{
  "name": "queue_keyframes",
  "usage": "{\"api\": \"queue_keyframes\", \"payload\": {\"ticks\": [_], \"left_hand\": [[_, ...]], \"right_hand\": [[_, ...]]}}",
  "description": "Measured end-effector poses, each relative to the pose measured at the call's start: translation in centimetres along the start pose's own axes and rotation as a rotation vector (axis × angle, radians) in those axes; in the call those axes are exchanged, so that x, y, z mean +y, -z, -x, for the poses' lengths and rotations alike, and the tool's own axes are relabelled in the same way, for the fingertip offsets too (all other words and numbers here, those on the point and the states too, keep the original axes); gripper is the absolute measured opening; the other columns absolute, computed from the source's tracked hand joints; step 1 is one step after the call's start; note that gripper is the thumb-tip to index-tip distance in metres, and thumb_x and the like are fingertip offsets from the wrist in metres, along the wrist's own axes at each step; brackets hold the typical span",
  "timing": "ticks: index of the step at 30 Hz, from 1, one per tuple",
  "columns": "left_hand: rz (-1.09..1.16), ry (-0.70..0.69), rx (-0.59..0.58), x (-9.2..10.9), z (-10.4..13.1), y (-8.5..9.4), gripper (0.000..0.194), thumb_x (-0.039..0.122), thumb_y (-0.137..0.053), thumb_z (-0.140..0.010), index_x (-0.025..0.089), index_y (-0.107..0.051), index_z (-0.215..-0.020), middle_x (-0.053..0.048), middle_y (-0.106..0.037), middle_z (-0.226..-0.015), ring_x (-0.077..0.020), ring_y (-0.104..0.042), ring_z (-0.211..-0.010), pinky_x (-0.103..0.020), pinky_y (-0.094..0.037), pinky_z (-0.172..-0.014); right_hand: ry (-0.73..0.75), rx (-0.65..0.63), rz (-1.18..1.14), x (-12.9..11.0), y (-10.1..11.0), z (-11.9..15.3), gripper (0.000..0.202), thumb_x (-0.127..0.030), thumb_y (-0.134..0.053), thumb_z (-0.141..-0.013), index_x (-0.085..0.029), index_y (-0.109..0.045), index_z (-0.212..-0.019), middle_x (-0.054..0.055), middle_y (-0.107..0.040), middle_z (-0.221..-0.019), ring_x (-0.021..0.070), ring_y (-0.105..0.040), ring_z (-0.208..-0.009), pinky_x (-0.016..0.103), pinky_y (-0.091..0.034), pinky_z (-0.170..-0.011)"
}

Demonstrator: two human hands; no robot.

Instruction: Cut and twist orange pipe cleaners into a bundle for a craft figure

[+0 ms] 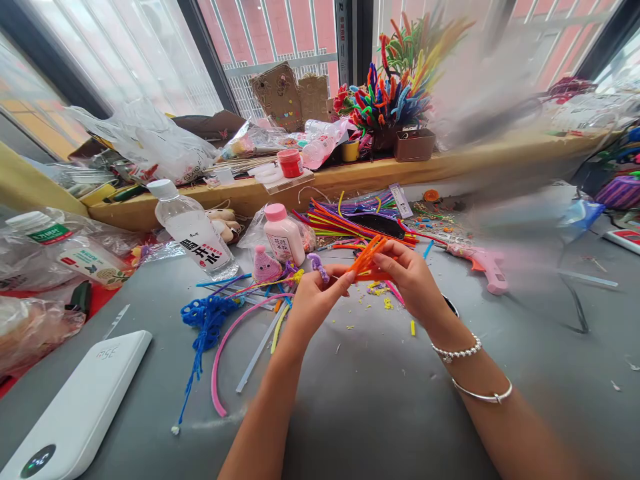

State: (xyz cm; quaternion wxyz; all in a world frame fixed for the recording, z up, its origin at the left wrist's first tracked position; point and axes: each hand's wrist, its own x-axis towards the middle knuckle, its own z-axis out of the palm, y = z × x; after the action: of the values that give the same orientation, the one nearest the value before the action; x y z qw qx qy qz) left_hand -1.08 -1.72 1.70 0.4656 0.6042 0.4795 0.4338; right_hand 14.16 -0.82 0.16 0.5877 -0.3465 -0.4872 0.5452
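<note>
Orange pipe cleaners [367,257], bent and bunched together, are held up over the middle of the table. My left hand [323,293] pinches their near left end between thumb and fingers. At their right side, my right hand [407,273] grips them with its fingertips. A curled purple pipe cleaner [319,267] shows just behind my left fingers; whether I hold it I cannot tell. Behind my hands lies a pile of coloured pipe cleaners [330,223]. Small yellow scraps [388,303] are scattered below them on the grey table [370,407].
A pink glue gun [493,270] lies to the right. On the left are a clear water bottle [197,230], a pink bottle [284,237], a pink crocheted figure [267,265], blue yarn [207,320] and a white power bank [80,407]. Craft supplies crowd the wooden ledge [440,160].
</note>
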Motion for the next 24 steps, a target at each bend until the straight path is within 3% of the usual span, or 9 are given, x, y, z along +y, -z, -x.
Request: {"api": "queue_keyframes", "payload": {"ticks": [7,14,20,24], "left_hand": [[0.088,-0.023,0.067,-0.30,-0.10,0.18,0.018,0.033,-0.061,-0.067,0.015,-0.062,-0.068,0.002,-0.057,-0.057,-0.0077,-0.050,-0.053,-0.019,-0.041,-0.054],[0.044,-0.040,0.187,-0.41,-0.14,-0.03,0.021,0.033,-0.062,-0.066,0.014,-0.063,-0.073,-0.001,-0.062,-0.065,-0.0100,-0.056,-0.056,-0.021,-0.044,-0.057],[0.069,-0.073,0.224,-0.36,-0.12,-0.18,0.023,0.034,-0.061,-0.066,0.014,-0.063,-0.078,-0.002,-0.065,-0.073,-0.0112,-0.059,-0.062,-0.022,-0.046,-0.060],[0.063,-0.093,0.215,-0.31,-0.09,-0.27,0.022,0.034,-0.061,-0.066,0.015,-0.063,-0.078,-0.002,-0.066,-0.074,-0.0112,-0.059,-0.062,-0.022,-0.045,-0.060]], "right_hand": [[0.050,-0.002,0.100,-0.28,-0.19,0.17,0.010,-0.028,-0.058,-0.072,-0.020,-0.052,-0.074,-0.002,-0.055,-0.072,0.0112,-0.056,-0.067,0.024,-0.048,-0.060],[0.342,0.088,0.385,-0.15,-0.11,0.16,0.007,-0.027,-0.059,-0.071,-0.021,-0.058,-0.073,0.003,-0.052,-0.092,0.0157,-0.052,-0.086,0.025,-0.047,-0.061],[0.212,0.110,0.290,0.32,-0.13,0.01,0.018,-0.034,-0.059,-0.072,-0.017,-0.054,-0.066,0.006,-0.054,-0.092,0.0158,-0.055,-0.084,0.025,-0.048,-0.061],[0.033,0.089,0.106,0.42,-0.27,-0.11,0.022,-0.035,-0.062,-0.069,-0.017,-0.051,-0.072,0.002,-0.059,-0.076,0.0132,-0.058,-0.069,0.028,-0.050,-0.062]]}}
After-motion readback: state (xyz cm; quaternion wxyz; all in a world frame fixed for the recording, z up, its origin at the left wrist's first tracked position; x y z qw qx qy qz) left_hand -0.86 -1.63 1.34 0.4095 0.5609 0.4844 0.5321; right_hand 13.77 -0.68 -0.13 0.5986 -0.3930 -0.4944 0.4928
